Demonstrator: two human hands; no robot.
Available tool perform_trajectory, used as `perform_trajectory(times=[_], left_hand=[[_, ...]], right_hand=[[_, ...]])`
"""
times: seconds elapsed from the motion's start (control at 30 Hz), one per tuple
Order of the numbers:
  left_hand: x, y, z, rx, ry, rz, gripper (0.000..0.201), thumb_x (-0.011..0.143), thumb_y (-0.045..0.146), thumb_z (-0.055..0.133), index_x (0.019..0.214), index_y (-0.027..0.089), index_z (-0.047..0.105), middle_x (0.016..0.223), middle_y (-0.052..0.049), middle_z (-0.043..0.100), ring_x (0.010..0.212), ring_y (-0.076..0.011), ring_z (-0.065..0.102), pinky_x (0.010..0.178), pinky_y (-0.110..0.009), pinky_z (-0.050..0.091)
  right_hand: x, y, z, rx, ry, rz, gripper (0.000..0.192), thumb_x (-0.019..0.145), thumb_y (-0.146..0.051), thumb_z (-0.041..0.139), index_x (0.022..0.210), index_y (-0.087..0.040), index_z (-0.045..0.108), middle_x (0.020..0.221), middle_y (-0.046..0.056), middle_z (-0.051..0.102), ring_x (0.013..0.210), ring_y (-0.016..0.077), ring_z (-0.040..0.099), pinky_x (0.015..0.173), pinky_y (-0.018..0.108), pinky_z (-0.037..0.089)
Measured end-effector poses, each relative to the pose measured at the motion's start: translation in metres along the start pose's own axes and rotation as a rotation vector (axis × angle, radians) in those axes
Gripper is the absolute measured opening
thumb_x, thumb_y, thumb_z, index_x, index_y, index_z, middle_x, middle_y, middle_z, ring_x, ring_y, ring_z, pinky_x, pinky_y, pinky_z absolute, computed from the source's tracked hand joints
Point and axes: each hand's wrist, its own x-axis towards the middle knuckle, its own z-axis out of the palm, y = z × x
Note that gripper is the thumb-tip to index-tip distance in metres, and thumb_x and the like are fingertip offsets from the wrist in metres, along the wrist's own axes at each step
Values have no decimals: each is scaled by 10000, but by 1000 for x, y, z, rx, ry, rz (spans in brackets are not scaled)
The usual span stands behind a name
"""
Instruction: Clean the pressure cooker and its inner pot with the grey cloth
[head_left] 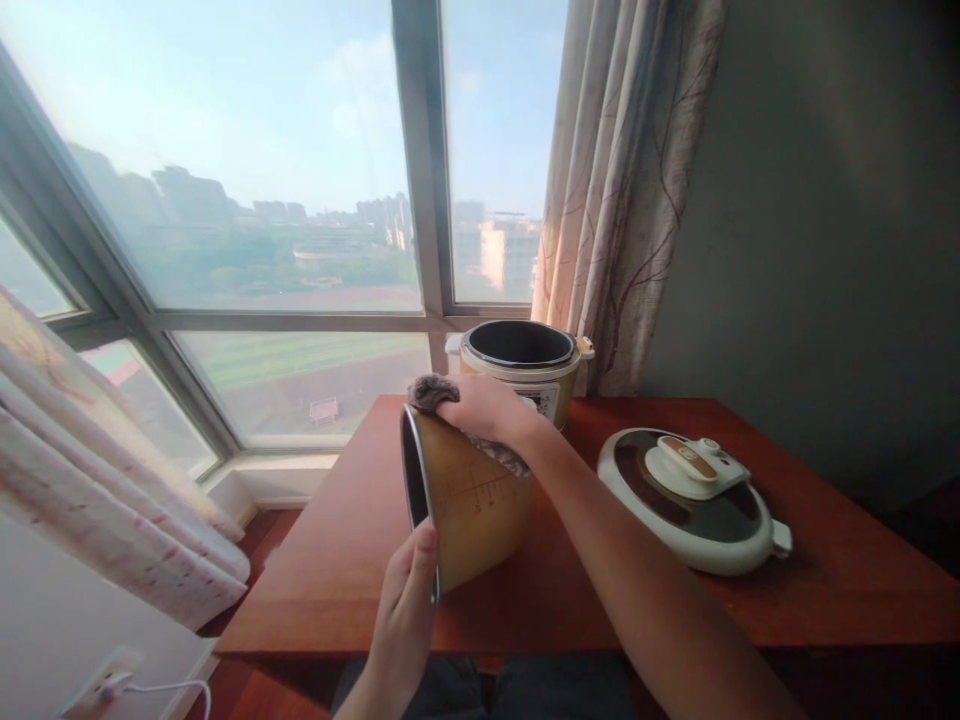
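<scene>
My left hand [405,600] grips the inner pot [469,500] rim, tipped sideways over the bench [337,560]; my right hand [484,408] presses a cloth [433,391] on it (cooker [521,370] behind, lid [694,500] beside).

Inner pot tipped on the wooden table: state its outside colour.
Golden-yellow metal inner pot, dark inside; head view.

The inner pot [469,500] is golden tan outside with faint measuring lines, dark inside; the cloth [433,391] grey; the cooker lid [694,500] white and dark brown; the table [337,560] reddish-brown; the curtain [630,190] beige with brown branch patterns.
</scene>
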Motion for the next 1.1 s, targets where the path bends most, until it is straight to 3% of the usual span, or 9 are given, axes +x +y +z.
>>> perform_trajectory(times=[0.2,0.33,0.4,0.6,0.73,0.97,1.1], left_hand=[[6,-49,-26,198,-101,170,650,804,767,547,802,159,778,815,-123,723,842,-281,639,827,-370,541],[13,-64,-39,234,-337,282,587,860,696,528,844,180,807,797,-138,730,882,-306,640,860,-391,541],[16,-67,-41,240,-384,324,583,856,693,535,841,180,814,792,-148,735,832,-301,643,829,-389,550],[11,-79,-37,284,-149,321,653,841,746,503,791,170,806,805,-160,751,804,-297,655,817,-396,550],[8,-80,-34,311,-129,274,692,844,780,445,747,186,786,767,-143,741,799,-294,652,802,-396,543],[3,-86,-31,263,16,207,673,791,817,487,738,208,771,794,-136,744,789,-294,641,794,-405,546],[3,-76,-29,250,66,193,687,794,825,478,682,197,733,761,-129,726,756,-281,628,744,-380,533]], right_hand=[[17,15,3,-4,6,37,421,880,-406,499,1226,-208,633,1214,115,712,1088,305,664,896,377,488],[22,21,0,3,-18,37,416,882,-428,491,1171,-179,657,1218,133,707,1095,308,659,889,368,491],[21,18,0,-8,-34,47,420,891,-449,478,1143,-182,681,1198,133,714,1095,311,660,889,371,492],[11,3,3,-42,2,89,463,920,-510,427,1196,-246,688,1172,106,723,1093,319,664,869,413,504],[5,-2,4,-64,29,81,454,927,-492,418,1207,-255,685,1168,105,725,1074,326,671,850,429,508],[-5,-5,4,-95,63,14,416,957,-474,417,1141,-216,686,1179,109,718,1089,289,655,867,380,485],[-16,-4,5,-75,120,-30,362,975,-445,432,1143,-224,665,1189,90,710,1119,269,632,913,370,459]])
